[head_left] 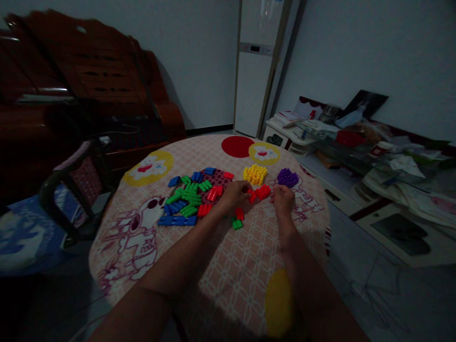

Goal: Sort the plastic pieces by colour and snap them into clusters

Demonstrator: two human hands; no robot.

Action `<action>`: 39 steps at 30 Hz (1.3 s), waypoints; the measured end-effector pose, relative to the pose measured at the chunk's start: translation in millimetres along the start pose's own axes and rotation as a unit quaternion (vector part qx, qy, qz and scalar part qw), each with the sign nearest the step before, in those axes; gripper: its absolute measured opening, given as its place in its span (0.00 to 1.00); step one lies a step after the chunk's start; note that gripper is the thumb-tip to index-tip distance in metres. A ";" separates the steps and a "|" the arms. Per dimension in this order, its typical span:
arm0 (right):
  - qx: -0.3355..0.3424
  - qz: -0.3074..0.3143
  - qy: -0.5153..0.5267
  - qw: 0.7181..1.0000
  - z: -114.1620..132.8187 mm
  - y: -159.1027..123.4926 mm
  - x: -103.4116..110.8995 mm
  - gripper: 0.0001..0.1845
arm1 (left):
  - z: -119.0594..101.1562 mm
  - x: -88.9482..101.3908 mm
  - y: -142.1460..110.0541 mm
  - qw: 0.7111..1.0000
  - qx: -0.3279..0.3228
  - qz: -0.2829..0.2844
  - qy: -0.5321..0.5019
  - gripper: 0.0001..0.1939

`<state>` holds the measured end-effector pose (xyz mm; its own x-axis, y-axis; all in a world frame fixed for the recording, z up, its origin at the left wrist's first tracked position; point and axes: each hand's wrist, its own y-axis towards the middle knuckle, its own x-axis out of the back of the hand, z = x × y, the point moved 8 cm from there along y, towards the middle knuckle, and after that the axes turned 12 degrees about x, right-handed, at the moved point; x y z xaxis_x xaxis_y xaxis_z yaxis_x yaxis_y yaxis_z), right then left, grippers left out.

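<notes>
Red plastic building blocks [263,192] are grouped between my two hands in the middle of the table. My left hand [235,195] reaches in from the left, its fingertips closed on a red block [251,196] at the edge of that group. To the right of the group, my right hand [284,197] has its fingers curled together; whatever is in them is hidden. Behind the hands are a cluster of yellow blocks [254,175] and a cluster of purple blocks [288,177]. A green block [237,223] touches or nearly touches a red one below my left hand.
Green blocks [190,194], blue blocks [177,221] and more red blocks [214,193] lie loose at the left on the patterned tablecloth [242,266]. A wooden bench [107,80] and a chair [78,190] stand left; a cluttered cabinet [320,166] stands right.
</notes>
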<state>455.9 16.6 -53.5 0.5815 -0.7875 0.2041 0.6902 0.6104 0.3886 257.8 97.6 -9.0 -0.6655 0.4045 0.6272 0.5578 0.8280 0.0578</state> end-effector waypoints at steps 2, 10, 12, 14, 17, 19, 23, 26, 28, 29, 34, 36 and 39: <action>-0.001 -0.001 0.004 1.000 -0.1 -0.2 0.3 0.15 | -1.4 -10.6 -3.7 1.000 0.002 0.003 -0.013 0.09; -0.004 -0.004 0.026 1.000 -1.6 0.5 1.8 0.15 | -8.5 -24.8 -6.3 0.999 0.005 -0.006 -0.036 0.10; 0.000 0.005 0.058 0.998 3.1 0.1 0.8 0.17 | -9.2 -25.2 -7.1 0.999 0.007 -0.022 -0.049 0.09; 0.011 0.021 0.092 0.995 11.2 -0.9 -0.9 0.19 | -8.4 -24.5 -8.6 0.997 0.012 -0.044 -0.063 0.09; 0.036 0.046 0.116 0.992 23.6 -3.0 -3.5 0.20 | -6.1 -22.4 -11.2 0.995 0.014 -0.067 -0.067 0.08; 0.043 0.055 0.116 0.991 26.1 -4.0 -5.0 0.20 | -3.4 -21.0 -12.1 0.995 0.017 -0.071 -0.061 0.07; 0.030 0.037 0.102 0.994 16.0 -2.4 -5.1 0.20 | 3.4 -16.8 -11.7 0.996 0.039 -0.076 -0.030 0.07; 0.011 0.016 0.099 0.995 6.7 0.5 -2.7 0.19 | 2.9 -13.3 -12.7 0.995 0.048 -0.083 -0.017 0.07; 0.009 0.008 0.110 0.994 6.7 2.0 -0.6 0.19 | -1.5 -11.4 -14.6 0.995 0.042 -0.087 -0.027 0.07; 0.013 0.011 0.120 0.993 9.4 2.4 -0.1 0.20 | -4.2 -10.7 -15.6 0.995 0.037 -0.089 -0.037 0.07; 0.036 0.129 0.187 0.973 37.6 -5.2 -14.5 0.20 | -11.9 -11.3 -18.3 0.991 0.017 -0.079 -0.110 0.07; 0.039 0.192 0.210 0.958 47.2 -11.9 -23.6 0.17 | -12.6 -11.9 -18.7 0.988 0.009 -0.075 -0.134 0.07; 0.033 0.266 0.232 0.935 52.8 -20.7 -34.4 0.15 | -13.4 -10.5 -19.7 0.986 -0.001 -0.082 -0.146 0.06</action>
<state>398.9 26.5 -21.1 0.9699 -0.2425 -0.0221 0.2309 0.8867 0.4006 260.4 71.9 -6.3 -0.8617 0.3597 0.3580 0.4312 0.8909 0.1428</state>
